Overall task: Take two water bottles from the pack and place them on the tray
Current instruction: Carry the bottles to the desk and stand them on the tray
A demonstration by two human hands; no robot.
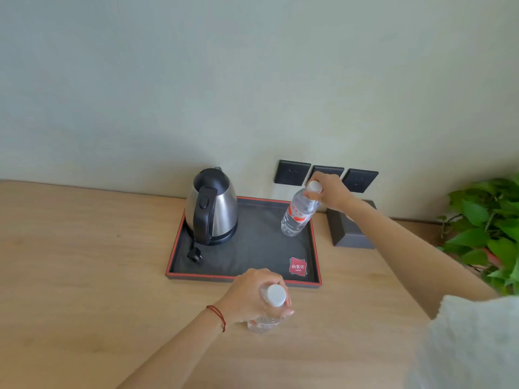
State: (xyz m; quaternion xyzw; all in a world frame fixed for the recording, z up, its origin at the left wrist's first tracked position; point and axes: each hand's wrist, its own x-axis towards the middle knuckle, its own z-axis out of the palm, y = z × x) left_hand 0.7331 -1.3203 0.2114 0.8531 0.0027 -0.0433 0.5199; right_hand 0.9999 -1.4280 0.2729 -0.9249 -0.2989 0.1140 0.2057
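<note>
A dark tray with a red rim (pixel 244 276) lies on the wooden counter against the wall. My right hand (pixel 330 192) grips the neck of a clear water bottle (pixel 297 214) with a white cap and red label; its base rests at the tray's far right corner. My left hand (pixel 252 296) holds a second clear water bottle (pixel 264 322) by its neck, over the counter just in front of the tray's front edge. The pack is out of sight.
A steel electric kettle (pixel 212 209) stands on the tray's left side, its plug (pixel 194 255) lying beside it. A dark box (pixel 351 228) sits right of the tray, a green plant (pixel 488 228) further right. Wall sockets (pixel 325 175) are behind.
</note>
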